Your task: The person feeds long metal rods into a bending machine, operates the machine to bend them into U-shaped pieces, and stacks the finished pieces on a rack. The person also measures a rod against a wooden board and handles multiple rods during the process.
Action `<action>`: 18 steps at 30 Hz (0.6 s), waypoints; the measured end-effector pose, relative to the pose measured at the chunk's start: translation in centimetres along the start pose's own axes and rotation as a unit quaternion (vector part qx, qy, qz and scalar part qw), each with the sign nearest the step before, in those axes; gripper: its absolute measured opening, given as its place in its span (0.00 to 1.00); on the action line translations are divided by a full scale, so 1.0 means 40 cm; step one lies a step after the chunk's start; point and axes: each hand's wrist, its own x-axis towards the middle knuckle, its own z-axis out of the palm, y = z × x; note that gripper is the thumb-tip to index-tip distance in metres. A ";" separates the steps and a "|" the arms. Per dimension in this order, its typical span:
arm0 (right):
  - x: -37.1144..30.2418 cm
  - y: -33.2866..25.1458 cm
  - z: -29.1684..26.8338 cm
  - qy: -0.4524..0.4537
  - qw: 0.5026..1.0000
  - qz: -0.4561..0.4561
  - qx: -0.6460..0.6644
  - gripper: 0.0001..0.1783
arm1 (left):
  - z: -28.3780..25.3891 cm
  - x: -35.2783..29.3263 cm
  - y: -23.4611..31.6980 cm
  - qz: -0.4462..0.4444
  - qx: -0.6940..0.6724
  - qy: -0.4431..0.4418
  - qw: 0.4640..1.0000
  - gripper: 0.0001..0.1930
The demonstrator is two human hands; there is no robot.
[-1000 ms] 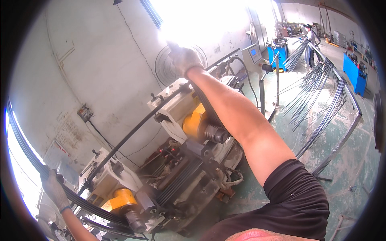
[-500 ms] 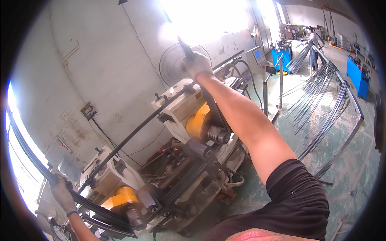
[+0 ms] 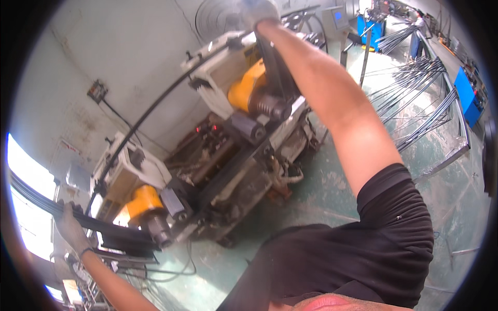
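At far left my gloved left hand [image 3: 71,230] is wrapped around the bundle of dark rods [image 3: 41,203], fingers closed over it, likely so the lengths stay together where they jut past the machine [image 3: 228,67]. That forearm rises from the lower edge, wrist fairly straight. The bundle runs from the left rim through my grip toward the left yellow block [image 3: 145,205]. Further right, beside the right yellow block [image 3: 246,85], dark lengths [image 3: 279,72] stand steeply below my right wrist. My right arm stretches far up and across, elbow nearly straight, perhaps to manage their upper end. My right hand [image 3: 262,13] blurs at the top edge; I cannot tell whether its fingers grip.
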 end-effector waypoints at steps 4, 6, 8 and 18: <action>-0.007 0.003 0.061 0.078 0.996 -0.012 -0.028 0.20 | -0.013 -0.023 0.034 -0.007 0.013 0.010 1.000 0.23; -0.052 -0.075 -0.026 0.074 0.991 0.045 0.102 0.18 | -0.037 -0.021 0.016 -0.016 0.018 0.022 0.999 0.21; -0.118 -0.079 -0.049 0.155 0.976 0.047 0.146 0.18 | -0.027 -0.019 0.027 -0.033 0.034 0.022 0.999 0.21; -1.054 -0.228 0.011 -0.224 0.634 0.387 0.631 0.11 | -0.018 -0.029 0.032 -0.048 0.055 0.034 0.997 0.22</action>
